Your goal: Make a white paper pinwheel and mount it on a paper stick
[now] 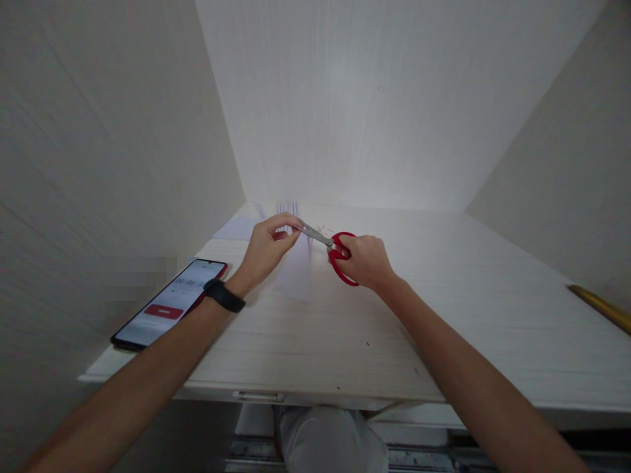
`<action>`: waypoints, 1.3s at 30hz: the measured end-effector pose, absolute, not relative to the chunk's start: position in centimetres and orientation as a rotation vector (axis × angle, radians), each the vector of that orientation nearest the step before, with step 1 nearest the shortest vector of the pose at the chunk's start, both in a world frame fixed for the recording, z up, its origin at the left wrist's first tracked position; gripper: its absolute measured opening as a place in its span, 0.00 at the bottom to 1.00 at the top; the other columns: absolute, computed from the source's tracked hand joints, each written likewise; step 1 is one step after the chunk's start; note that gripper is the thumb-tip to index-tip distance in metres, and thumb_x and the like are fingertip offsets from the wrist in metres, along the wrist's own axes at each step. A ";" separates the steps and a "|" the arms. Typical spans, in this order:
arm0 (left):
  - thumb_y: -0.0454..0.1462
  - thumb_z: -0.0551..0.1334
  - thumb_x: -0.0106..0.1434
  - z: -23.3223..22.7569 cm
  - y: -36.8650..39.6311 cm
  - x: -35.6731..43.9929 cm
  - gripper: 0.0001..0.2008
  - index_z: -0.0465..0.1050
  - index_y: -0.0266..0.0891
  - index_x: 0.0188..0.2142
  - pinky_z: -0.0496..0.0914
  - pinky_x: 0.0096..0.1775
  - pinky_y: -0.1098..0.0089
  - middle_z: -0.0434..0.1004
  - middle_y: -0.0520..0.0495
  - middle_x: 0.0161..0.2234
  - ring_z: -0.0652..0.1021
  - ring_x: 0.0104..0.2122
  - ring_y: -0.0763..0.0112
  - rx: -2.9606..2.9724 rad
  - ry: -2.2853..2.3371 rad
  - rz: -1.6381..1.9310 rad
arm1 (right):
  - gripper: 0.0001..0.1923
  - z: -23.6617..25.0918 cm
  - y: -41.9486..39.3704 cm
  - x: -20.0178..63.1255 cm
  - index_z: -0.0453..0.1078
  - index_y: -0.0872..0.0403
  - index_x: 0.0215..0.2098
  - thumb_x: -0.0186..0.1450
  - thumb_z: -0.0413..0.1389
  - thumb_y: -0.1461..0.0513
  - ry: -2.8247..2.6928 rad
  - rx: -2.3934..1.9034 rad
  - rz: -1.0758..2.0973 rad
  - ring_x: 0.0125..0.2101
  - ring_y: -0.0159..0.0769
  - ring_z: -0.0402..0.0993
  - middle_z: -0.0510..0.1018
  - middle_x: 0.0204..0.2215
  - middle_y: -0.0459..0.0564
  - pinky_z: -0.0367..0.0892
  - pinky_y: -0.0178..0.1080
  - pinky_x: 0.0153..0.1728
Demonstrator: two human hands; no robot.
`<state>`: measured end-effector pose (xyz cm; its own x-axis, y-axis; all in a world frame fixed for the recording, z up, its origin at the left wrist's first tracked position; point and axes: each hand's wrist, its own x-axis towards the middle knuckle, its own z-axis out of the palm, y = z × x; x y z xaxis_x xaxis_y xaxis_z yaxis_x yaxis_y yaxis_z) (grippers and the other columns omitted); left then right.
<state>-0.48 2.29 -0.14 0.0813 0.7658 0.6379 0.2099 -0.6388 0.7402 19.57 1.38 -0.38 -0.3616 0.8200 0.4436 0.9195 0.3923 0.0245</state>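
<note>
Head view —
A: What are the hands doing?
B: Right hand (365, 261) is gripping red scissors (335, 253), fingers closed through the loops; left hand (269, 246) is pinching paper (296, 269) at the blades.
A: Risk?
B: Left fingertips are sitting close to the blades, so a snip might nick them.
A: Surroundings?
B: Pale desk (444, 315) between white walls; phone (170, 302) lying left of the paper.

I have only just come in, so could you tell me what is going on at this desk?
A person is cutting a sheet of white paper with red-handled scissors. The right hand works the scissors while the left hand pinches the paper's top edge above the desk. A phone with its screen lit lies to the left.
</note>
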 end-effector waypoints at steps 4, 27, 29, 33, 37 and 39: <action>0.35 0.62 0.53 -0.2 2.4 -0.5 0.03 0.74 0.38 0.29 0.67 0.32 0.73 0.75 0.48 0.33 0.74 0.34 0.69 1.891 0.960 1.582 | 0.13 -0.2 1.3 19.5 0.71 0.54 0.29 0.59 0.48 0.55 -2.301 -1.510 -0.373 0.23 0.34 0.69 0.76 0.23 0.49 0.44 0.36 0.23; 0.39 0.64 0.53 -0.1 1.7 0.3 0.06 0.73 0.37 0.27 0.65 0.26 0.75 0.74 0.47 0.31 0.73 0.30 0.70 1.732 0.938 1.587 | 0.15 0.0 1.5 19.5 0.72 0.55 0.33 0.60 0.48 0.55 -2.261 -1.549 -0.388 0.24 0.34 0.68 0.76 0.25 0.50 0.47 0.35 0.24; 0.39 0.64 0.53 0.0 1.6 0.3 0.07 0.73 0.37 0.27 0.65 0.26 0.74 0.74 0.46 0.31 0.73 0.31 0.70 1.733 0.932 1.581 | 0.15 0.0 1.5 19.5 0.72 0.55 0.33 0.60 0.48 0.55 -2.259 -1.546 -0.398 0.24 0.34 0.69 0.77 0.25 0.50 0.47 0.35 0.24; 0.40 0.64 0.53 0.0 1.7 0.3 0.07 0.73 0.38 0.27 0.65 0.27 0.74 0.74 0.47 0.32 0.72 0.31 0.70 1.741 0.919 1.601 | 0.14 -0.1 1.6 19.5 0.72 0.55 0.33 0.60 0.48 0.55 -2.260 -1.542 -0.398 0.24 0.34 0.69 0.77 0.25 0.50 0.46 0.35 0.24; 0.40 0.64 0.53 0.0 1.7 0.3 0.07 0.73 0.38 0.27 0.65 0.26 0.75 0.74 0.46 0.32 0.72 0.31 0.71 1.737 0.920 1.604 | 0.15 0.0 1.6 19.5 0.71 0.55 0.33 0.61 0.48 0.54 -2.255 -1.547 -0.395 0.25 0.34 0.69 0.77 0.26 0.50 0.47 0.35 0.24; 0.40 0.64 0.53 0.0 1.7 0.3 0.07 0.73 0.37 0.27 0.65 0.27 0.74 0.74 0.46 0.32 0.73 0.31 0.71 1.744 0.920 1.604 | 0.14 0.0 1.6 19.5 0.71 0.55 0.32 0.61 0.48 0.54 -2.253 -1.546 -0.401 0.25 0.34 0.70 0.77 0.26 0.50 0.47 0.35 0.24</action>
